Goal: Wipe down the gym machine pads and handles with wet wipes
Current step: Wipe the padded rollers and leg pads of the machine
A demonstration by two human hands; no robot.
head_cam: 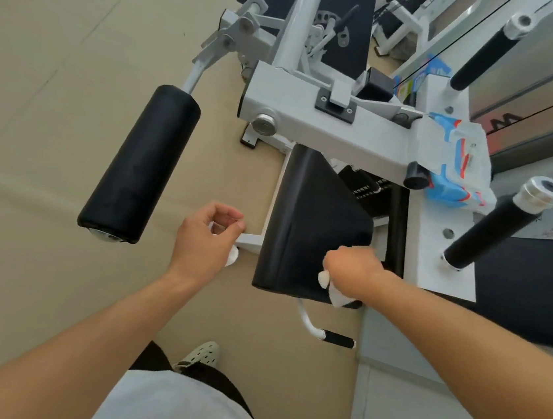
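1. Black vinyl covers the flat pad (314,227) at the middle of the white gym machine frame (329,125); the pad slopes down toward the near edge.
2. The right hand (352,269) is curled into a fist round a crumpled white wet wipe (336,290) and presses it against the near right corner of that pad, with a tail of the wipe hanging below the knuckles.
3. The left hand (208,236) is just left of the pad, fingers bent and pinched on a second small white wipe (232,256), which shows below the palm; the fingertips sit at the end of a white bar (251,239) that sticks out from under the pad.
4. A long black roller pad (141,163) hangs on a metal arm to the far left, apart from both hands.
5. A blue, white and red pack of wet wipes (459,164) lies on the frame at the right, beyond the flat pad.
6. Two black handles (493,230) (489,51) with metal end caps stand up at the right, one nearer and one farther.
7. A short black grip (338,339) on a curved white rod sits below the pad, near the beige floor (59,81).
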